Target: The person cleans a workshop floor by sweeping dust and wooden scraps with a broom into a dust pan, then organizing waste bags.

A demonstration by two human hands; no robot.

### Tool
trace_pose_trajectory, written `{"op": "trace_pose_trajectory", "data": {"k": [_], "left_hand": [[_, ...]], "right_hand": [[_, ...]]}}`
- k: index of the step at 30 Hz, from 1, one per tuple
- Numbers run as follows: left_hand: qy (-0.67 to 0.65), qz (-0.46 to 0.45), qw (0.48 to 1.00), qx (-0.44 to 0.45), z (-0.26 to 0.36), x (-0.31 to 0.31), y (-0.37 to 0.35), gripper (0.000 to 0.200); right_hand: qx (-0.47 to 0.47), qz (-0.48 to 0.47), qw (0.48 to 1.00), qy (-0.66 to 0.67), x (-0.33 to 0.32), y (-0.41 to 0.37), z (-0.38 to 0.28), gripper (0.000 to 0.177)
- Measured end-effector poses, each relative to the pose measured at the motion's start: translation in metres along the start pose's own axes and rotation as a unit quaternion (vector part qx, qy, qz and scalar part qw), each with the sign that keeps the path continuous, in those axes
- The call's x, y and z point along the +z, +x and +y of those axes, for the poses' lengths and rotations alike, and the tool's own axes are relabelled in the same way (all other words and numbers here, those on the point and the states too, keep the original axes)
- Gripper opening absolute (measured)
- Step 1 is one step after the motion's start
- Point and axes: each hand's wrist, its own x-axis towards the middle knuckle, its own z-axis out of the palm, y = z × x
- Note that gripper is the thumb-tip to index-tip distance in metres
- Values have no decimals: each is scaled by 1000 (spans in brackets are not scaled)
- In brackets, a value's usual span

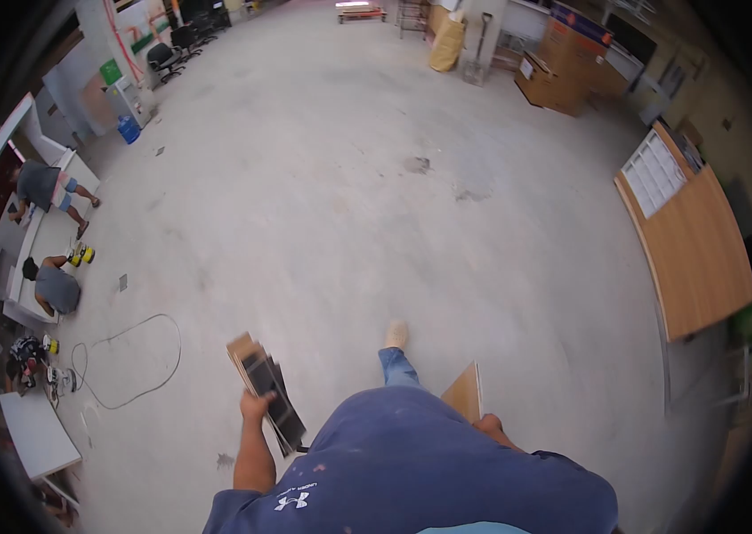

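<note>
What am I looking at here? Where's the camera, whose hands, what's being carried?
There is no machine here: one camera sits on a person's head and looks forward and down through a wide, rounded lens, so the edges bend. The blue shirt at the bottom is the wearer's own. Their left hand grips a stack of dark and wooden panels; the right hand, mostly hidden, seems to hold a small wooden board. Below is a concrete floor with a loose cable. Two other people crouch at the left, and a wooden desk stands at the right.
</note>
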Motion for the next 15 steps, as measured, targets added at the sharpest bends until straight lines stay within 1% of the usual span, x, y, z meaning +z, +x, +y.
{"op": "trace_pose_trajectory", "data": {"k": [1,2,3,4,5,6,7,9,10,11,13,15], "left_hand": [[-42,26,999,24,48,-5,32,57],[-117,37,991,48,81,2,70,56],[-188,48,978,71,108,7,99,55],[-187,60,979,61,124,6,97,55],[-175,56,981,61,149,5,100,56],[-154,46,985,63,178,1,111,57],[-127,47,989,55,188,7,125,60],[-82,24,996,-1,224,33,168,62],[-79,2,997,-18,226,52,192,62],[-77,-24,996,-36,201,54,189,62],[17,-61,991,-115,239,72,200,65],[85,-122,981,-124,236,114,198,68]], "right_hand": [[-25,19,999,-6,-16,22,-30,43],[-52,39,998,-14,-37,47,-61,44],[-65,36,997,-25,-61,75,-92,44],[-99,41,993,-50,-72,96,-106,44],[-130,45,988,-66,-86,104,-128,45],[-130,-3,989,-63,-107,120,-154,44],[-129,-49,989,-58,-134,138,-188,44],[-186,16,979,-80,-187,183,-259,38],[-187,21,979,-74,-217,204,-294,39],[-185,28,980,-71,-224,192,-307,40],[-182,60,979,-63,-279,211,-375,39],[-180,66,979,-62,-318,239,-404,39]]}}
